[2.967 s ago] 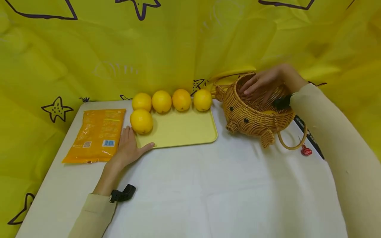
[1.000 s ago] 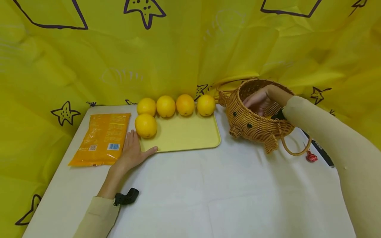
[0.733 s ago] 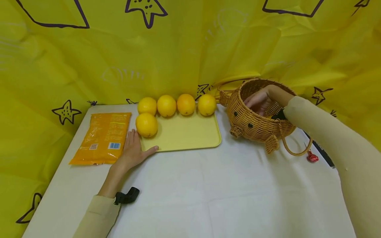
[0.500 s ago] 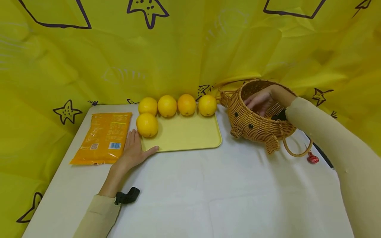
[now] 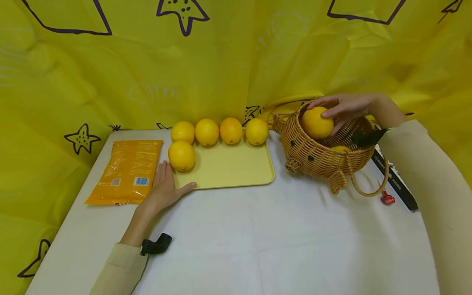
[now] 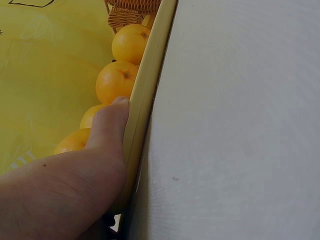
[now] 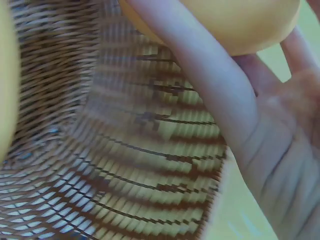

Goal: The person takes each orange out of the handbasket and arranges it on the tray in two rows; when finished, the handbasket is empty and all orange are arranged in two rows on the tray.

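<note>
My right hand [image 5: 350,108] grips an orange [image 5: 317,123] at the mouth of a pig-faced wicker basket [image 5: 324,157]. Deeper in the basket, part of another orange [image 5: 341,148] shows. In the right wrist view the held orange [image 7: 245,25] is at the top, with the thumb along it and the woven inner wall beyond. My left hand [image 5: 164,190] rests at the near left corner of a yellow tray [image 5: 232,168], fingers along its left side and thumb on the front edge. Several oranges stand on the tray: a row [image 5: 207,132] at the back and one [image 5: 182,155] before it at left.
Left of the tray lies an orange plastic packet [image 5: 127,172]. Right of the basket are a red-wrapped lollipop [image 5: 387,198] and a long black box [image 5: 396,180]. The basket's handle [image 5: 368,192] droops toward the front. A yellow printed cloth [image 5: 221,61] hangs behind the table.
My right hand has gone down into the basket and come back up to its mouth with an orange in its grip. The left hand has stayed at the tray corner.
</note>
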